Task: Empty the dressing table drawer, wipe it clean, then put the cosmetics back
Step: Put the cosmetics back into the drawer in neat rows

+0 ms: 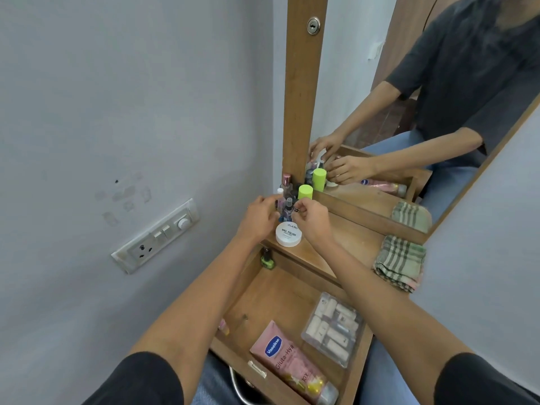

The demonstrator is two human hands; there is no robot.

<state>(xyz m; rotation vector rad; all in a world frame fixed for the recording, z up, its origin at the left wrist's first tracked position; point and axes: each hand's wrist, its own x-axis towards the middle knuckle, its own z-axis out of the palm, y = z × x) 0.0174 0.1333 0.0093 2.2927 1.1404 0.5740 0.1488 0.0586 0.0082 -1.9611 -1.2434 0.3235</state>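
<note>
Reaching over the open drawer (263, 302), left hand (258, 219) and right hand (312, 220) flank upright small bottles (287, 204) standing between their fingertips. Right fingers (302, 206) pinch a dark cap (296, 210); left grip unclear.

In the drawer (277, 302), the tube (287, 361) lies at six o'clock, the clear box (333, 328) at three, a small bottle (266, 260) at eleven. On the tabletop (350, 238) beyond, the jar (288, 234) sits before the bottle cluster (286, 200), the cloth (400, 263) at its three o'clock.
</note>
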